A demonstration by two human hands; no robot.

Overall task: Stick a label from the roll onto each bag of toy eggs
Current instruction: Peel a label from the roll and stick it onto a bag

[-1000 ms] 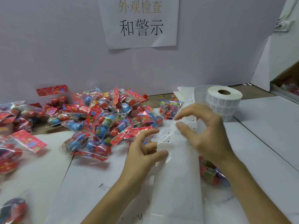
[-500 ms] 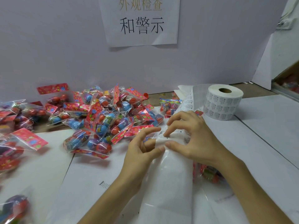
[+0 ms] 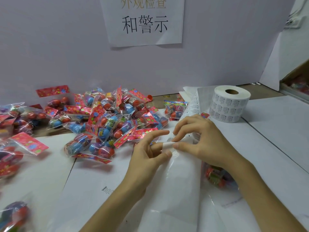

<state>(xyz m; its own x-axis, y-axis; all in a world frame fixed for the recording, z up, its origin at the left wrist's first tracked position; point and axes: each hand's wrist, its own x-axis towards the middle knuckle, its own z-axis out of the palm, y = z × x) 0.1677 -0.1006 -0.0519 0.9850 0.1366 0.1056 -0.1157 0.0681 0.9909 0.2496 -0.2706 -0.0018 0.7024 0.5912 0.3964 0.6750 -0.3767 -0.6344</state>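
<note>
Label strip [image 3: 194,104] pinched by fingers [image 3: 157,133] of left hand [image 3: 147,154] and right hand [image 3: 204,141], roll [image 3: 230,106] behind, bag pile [image 3: 107,121] left

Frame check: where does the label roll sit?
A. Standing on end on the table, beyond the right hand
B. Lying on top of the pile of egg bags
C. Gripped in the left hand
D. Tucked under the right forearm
A: the label roll stands on end, core hole up, on the table beyond the right hand, which, with the left hand, pinches the label strip.
</note>
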